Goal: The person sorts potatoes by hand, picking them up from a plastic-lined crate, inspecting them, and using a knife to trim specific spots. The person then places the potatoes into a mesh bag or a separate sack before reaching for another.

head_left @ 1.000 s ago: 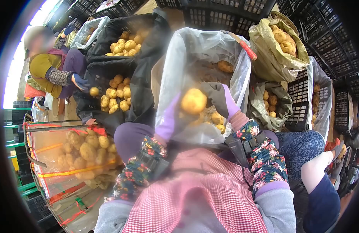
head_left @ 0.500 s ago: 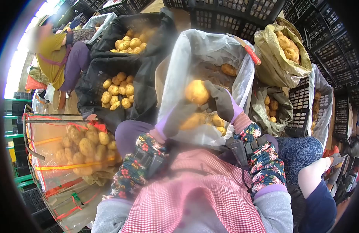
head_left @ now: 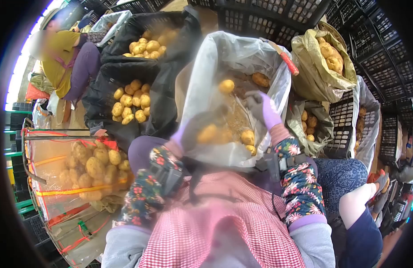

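A crate lined with clear plastic stands in front of me, with soil in its bottom. My right hand, in a dark glove, hangs over its right side with fingers partly extended and no potato visible in them. My left hand, also gloved, is over the near left side; blur hides its fingers. Blurred potatoes show beside it. One potato is toward the far left of the crate, apart from both hands. Another potato lies at the far right, and a potato near the front.
A red-handled knife rests on the crate's right rim. Black-lined crates of potatoes stand left, beside a clear bag of potatoes. A potato sack stands right. A person sits at far left; another person's leg is at right.
The large potato that was between my hands is no longer there. My hands have moved apart, the left one lower and to the left. A potato now shows farther into the crate.
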The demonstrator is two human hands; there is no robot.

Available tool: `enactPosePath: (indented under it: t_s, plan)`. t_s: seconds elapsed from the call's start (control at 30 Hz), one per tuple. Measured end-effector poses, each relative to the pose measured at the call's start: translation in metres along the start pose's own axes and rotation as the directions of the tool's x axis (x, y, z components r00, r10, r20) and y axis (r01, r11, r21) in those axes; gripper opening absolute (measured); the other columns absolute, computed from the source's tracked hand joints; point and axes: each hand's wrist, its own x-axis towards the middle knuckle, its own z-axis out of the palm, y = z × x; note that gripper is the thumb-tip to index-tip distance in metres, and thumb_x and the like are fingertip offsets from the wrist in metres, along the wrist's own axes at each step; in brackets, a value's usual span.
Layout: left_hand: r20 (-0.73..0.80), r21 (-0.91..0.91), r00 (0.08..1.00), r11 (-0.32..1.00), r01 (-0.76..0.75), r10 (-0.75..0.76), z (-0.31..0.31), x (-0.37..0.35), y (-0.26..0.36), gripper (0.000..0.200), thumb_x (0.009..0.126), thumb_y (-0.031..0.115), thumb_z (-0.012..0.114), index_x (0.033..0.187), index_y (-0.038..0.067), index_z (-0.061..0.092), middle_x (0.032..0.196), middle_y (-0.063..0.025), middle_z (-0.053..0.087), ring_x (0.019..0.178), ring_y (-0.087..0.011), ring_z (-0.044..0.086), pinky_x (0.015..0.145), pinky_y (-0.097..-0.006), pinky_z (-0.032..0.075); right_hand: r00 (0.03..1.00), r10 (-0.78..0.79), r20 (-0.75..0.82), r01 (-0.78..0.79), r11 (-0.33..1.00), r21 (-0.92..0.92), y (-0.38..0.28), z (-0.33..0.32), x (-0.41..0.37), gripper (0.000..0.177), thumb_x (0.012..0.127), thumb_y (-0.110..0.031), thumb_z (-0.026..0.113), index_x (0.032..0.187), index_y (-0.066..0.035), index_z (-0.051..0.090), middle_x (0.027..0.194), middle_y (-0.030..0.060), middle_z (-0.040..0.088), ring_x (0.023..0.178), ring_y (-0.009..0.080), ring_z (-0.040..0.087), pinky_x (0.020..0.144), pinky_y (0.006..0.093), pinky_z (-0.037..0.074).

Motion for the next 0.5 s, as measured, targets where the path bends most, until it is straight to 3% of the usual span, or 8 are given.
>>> enactPosePath:
  t_s: [0.07, 0.13, 0.17, 0.23, 0.37, 0.43, 0.47, 0.5]
  plan:
    - [-0.016, -0.044, 0.999, 0.998, 0.035, -0.036, -0.012, -0.014, 0.004, 0.051, 0.092, 0.004, 0.061, 0.139, -0.001, 0.042, 0.127, -0.0154, 0.059, 0.110, -0.0203, 0.063, 0.090, -0.0303, 0.055, 0.980, 0.193, 0.045, -0.198, 0.961, 0.196, -0.019, -0.024, 0.006, 0.032, 0.096, -0.018, 0.055, 0.121, 0.003, 0.058, 0.087, 0.0084, 0.070, 0.074, 0.0133, 0.063, 0.064, 0.0238, 0.049]
    - [-0.081, -0.467, 0.982, 0.877, 0.115, -0.172, -0.034, 0.002, 0.001, 0.053, 0.089, -0.004, 0.061, 0.139, 0.000, 0.042, 0.127, -0.0165, 0.059, 0.112, -0.0240, 0.063, 0.092, -0.0327, 0.055, 0.968, 0.249, 0.028, -0.249, 0.947, 0.200, -0.009, -0.018, 0.015, 0.032, 0.096, -0.017, 0.055, 0.121, 0.002, 0.058, 0.088, 0.0075, 0.070, 0.074, 0.0123, 0.063, 0.064, 0.0231, 0.048]
    - [-0.034, -0.801, 0.949, 0.577, 0.162, -0.313, -0.046, 0.012, 0.004, 0.056, 0.088, -0.007, 0.062, 0.139, 0.001, 0.041, 0.127, -0.0171, 0.058, 0.114, -0.0258, 0.062, 0.093, -0.0340, 0.055, 0.961, 0.276, 0.017, -0.273, 0.940, 0.203, 0.001, -0.012, 0.023, 0.031, 0.096, -0.017, 0.055, 0.121, 0.001, 0.058, 0.088, 0.0071, 0.070, 0.075, 0.0118, 0.063, 0.063, 0.0227, 0.048]
    - [-0.074, -0.948, 0.915, 0.312, 0.058, -0.396, -0.055, 0.027, 0.002, 0.060, 0.086, -0.011, 0.063, 0.139, 0.002, 0.040, 0.128, -0.0181, 0.058, 0.116, -0.0290, 0.062, 0.093, -0.0362, 0.055, 0.977, 0.209, 0.052, -0.213, 0.974, 0.078, 0.062, 0.015, 0.042, 0.033, 0.094, -0.018, 0.057, 0.120, 0.002, 0.060, 0.092, 0.0073, 0.070, 0.076, 0.0129, 0.063, 0.066, 0.0246, 0.050]
    - [-0.426, -0.636, 0.893, 0.750, -0.180, -0.147, -0.050, 0.035, -0.012, 0.063, 0.084, -0.015, 0.063, 0.139, 0.001, 0.036, 0.128, -0.0192, 0.056, 0.115, -0.0320, 0.062, 0.092, -0.0385, 0.056, 0.948, 0.296, 0.119, -0.281, 0.951, -0.128, 0.135, 0.074, 0.066, 0.041, 0.088, -0.027, 0.065, 0.118, 0.001, 0.063, 0.099, 0.0119, 0.071, 0.087, 0.0203, 0.066, 0.078, 0.0314, 0.052]
    - [-0.501, -0.155, 0.862, 0.971, -0.180, 0.080, -0.042, 0.031, -0.002, 0.062, 0.083, -0.015, 0.064, 0.138, -0.002, 0.037, 0.125, -0.0189, 0.058, 0.113, -0.0304, 0.064, 0.091, -0.0381, 0.057, 0.945, 0.326, 0.012, -0.315, 0.922, -0.226, 0.104, 0.080, 0.078, 0.049, 0.084, -0.032, 0.068, 0.121, 0.000, 0.061, 0.111, 0.0186, 0.069, 0.103, 0.0262, 0.066, 0.088, 0.0358, 0.051]
    - [-0.491, -0.658, 0.827, 0.739, -0.146, -0.273, -0.043, 0.031, 0.013, 0.062, 0.082, -0.016, 0.064, 0.136, -0.004, 0.037, 0.124, -0.0193, 0.059, 0.112, -0.0294, 0.064, 0.090, -0.0374, 0.057, 0.951, 0.309, -0.005, -0.304, 0.934, -0.187, 0.114, 0.090, 0.090, 0.055, 0.085, -0.034, 0.065, 0.128, -0.001, 0.057, 0.122, 0.0228, 0.064, 0.115, 0.0340, 0.062, 0.096, 0.0398, 0.048]
    - [-0.423, -0.755, 0.831, 0.648, -0.102, -0.362, -0.043, 0.026, 0.018, 0.059, 0.083, -0.011, 0.065, 0.135, -0.006, 0.038, 0.123, -0.0202, 0.060, 0.110, -0.0288, 0.065, 0.089, -0.0371, 0.058, 0.944, 0.327, -0.044, -0.328, 0.915, -0.235, 0.112, 0.095, 0.108, 0.056, 0.085, -0.035, 0.064, 0.129, -0.001, 0.055, 0.122, 0.0230, 0.064, 0.114, 0.0355, 0.061, 0.096, 0.0403, 0.048]
